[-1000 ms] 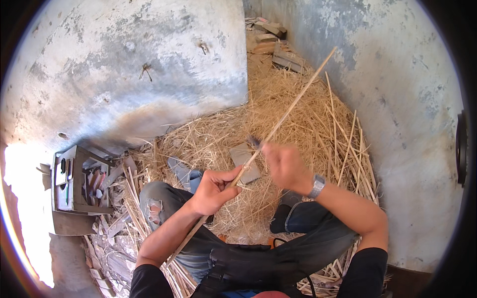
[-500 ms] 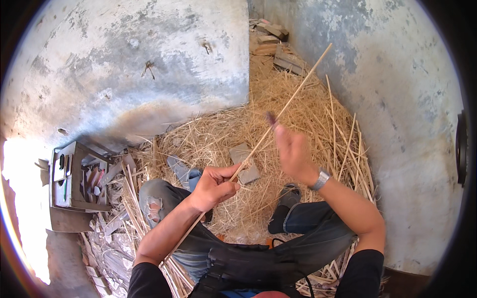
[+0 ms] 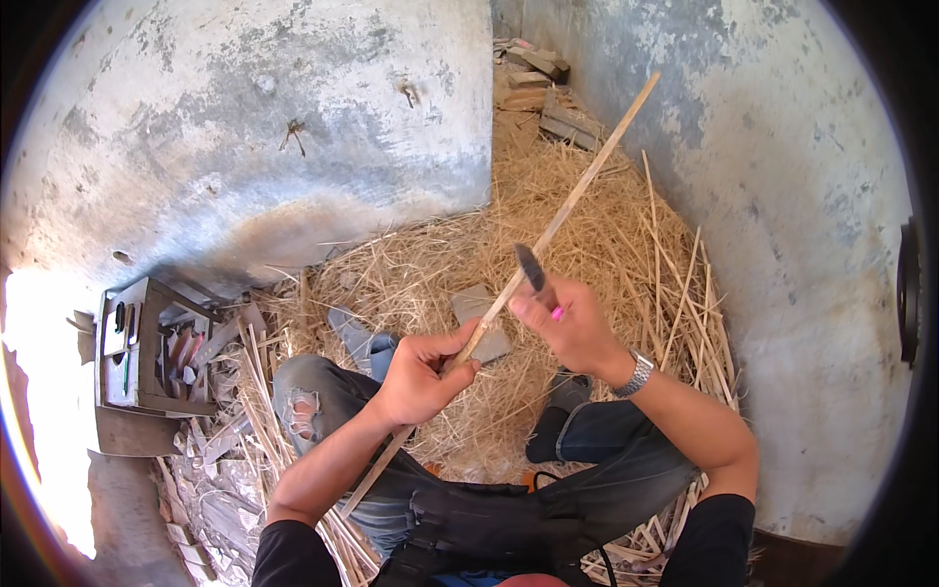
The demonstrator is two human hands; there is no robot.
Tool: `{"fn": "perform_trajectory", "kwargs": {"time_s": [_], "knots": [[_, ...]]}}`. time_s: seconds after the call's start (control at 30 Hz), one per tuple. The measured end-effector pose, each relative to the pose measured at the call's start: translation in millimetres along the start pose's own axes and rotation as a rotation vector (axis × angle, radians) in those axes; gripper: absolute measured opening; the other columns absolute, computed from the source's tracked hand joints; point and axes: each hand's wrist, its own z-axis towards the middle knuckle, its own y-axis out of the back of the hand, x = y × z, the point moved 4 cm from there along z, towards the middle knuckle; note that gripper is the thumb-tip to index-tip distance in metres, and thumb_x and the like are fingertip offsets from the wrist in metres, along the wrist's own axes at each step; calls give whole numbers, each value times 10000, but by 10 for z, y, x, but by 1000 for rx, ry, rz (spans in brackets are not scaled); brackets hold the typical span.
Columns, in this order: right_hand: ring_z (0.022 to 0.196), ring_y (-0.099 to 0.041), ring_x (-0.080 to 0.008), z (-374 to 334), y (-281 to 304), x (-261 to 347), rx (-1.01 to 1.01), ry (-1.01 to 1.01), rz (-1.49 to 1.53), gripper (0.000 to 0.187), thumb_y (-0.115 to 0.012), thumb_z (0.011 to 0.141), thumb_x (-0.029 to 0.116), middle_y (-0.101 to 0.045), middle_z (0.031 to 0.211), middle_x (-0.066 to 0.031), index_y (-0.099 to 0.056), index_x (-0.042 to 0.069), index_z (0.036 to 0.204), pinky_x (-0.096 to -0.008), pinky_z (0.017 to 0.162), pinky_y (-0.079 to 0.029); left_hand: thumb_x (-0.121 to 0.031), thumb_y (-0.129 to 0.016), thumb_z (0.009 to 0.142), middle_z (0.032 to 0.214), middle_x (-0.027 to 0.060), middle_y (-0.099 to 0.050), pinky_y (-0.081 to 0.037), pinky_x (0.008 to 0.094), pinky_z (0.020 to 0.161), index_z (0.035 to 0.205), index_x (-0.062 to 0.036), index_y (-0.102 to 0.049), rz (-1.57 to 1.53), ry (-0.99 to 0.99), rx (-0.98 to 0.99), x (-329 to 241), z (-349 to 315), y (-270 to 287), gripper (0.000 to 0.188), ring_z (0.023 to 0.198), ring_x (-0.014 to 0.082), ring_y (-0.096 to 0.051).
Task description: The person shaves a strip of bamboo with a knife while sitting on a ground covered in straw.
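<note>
A long, pale strip of split wood or bamboo (image 3: 577,191) slants from my lap up to the far right. My left hand (image 3: 419,380) is closed round its lower part, thumb and fingers pinching it. Just beyond, my right hand (image 3: 579,325) grips a small knife (image 3: 529,267). Its dark blade points up and away, lying at the strip, and a bit of pink shows at the handle. Most of the handle is hidden in my fingers. I cannot tell whether the edge is pressed into the strip.
Straw-like shavings (image 3: 411,264) cover the floor between my legs and the walls. Long loose strips (image 3: 699,323) lie along the right wall. A small wooden cabinet (image 3: 125,342) stands at the left, and bricks (image 3: 567,122) are stacked at the far corner. Grey blocks (image 3: 491,345) lie ahead.
My right hand has come down and nearer to my left hand with the knife. The strip now shows a broader face, and its far end sits slightly higher.
</note>
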Motion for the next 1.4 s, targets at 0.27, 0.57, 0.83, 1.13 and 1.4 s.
{"fn": "perform_trajectory", "kwargs": {"time_s": [0.27,0.57,0.83,1.13,1.4], "knots": [[554,-492,-85,-68,-92,29,120,-96,-65,215,-758,904,185,-578,624,-27,-675,2,827,-297,515,-387,-38,-673,810,592,119,-449,-416,295,508,1282,51,-637,591,-199,-86,-60,32,-42,482,516,99,-486],[544,-514,-74,-214,-55,47,390,-97,-45,195,-768,866,192,-618,622,-18,-711,26,951,-283,510,-403,-46,-666,817,578,136,-485,-417,290,504,1270,51,-649,701,-163,-336,-175,94,224,464,488,117,-485],[510,-402,-19,30,243,-68,-105,-154,-91,337,-816,878,325,-501,554,61,-721,11,954,-233,477,-291,-52,-690,845,583,66,-409,-365,278,491,1307,63,-617,523,-186,-73,-85,1,-63,482,521,69,-430],[396,-365,-29,262,777,-379,-408,-205,158,278,-681,994,303,-428,534,77,-625,64,864,-230,372,-242,-46,-675,827,584,141,-410,-392,328,489,1295,78,-613,580,-223,11,-108,-27,-78,488,471,167,-459],[468,-427,-154,398,1416,-401,-552,-1,-465,597,-414,1079,460,-410,506,-24,-543,31,685,-376,470,-308,-43,-687,824,602,121,-385,-380,287,491,1284,74,-628,565,-277,66,-93,-36,-146,479,503,79,-435]]}}
